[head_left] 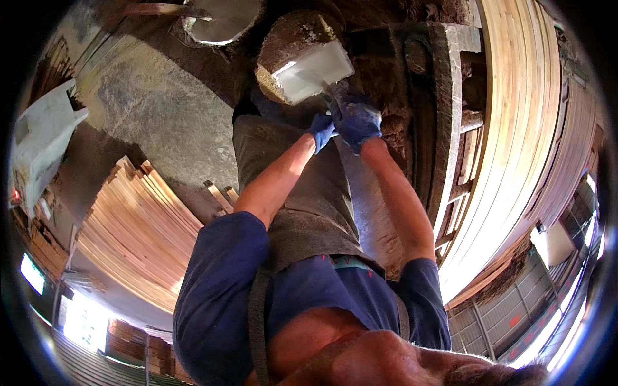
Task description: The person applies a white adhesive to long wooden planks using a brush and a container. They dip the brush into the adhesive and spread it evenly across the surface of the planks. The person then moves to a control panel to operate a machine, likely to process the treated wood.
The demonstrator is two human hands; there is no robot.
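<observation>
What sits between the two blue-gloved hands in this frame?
Nothing separate: left hand and right hand sit close together, both gripping the handle of the white block tool, per the head view.

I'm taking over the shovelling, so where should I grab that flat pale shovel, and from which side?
Grip the shovel by its handle end, from the near side, where both gloved hands, left hand and right hand, grip it together; its broad blade points away.

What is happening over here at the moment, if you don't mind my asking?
A person in blue gloves and a grey apron stands over a dark, clay-caked work surface. Both hands, left hand and right hand, are close together, gripping the handle end of a pale flat-bladed tool whose blade rests against a brown lump of clay. Stacks of pale boards curve past on the right, and another stack lies to the left.
</observation>
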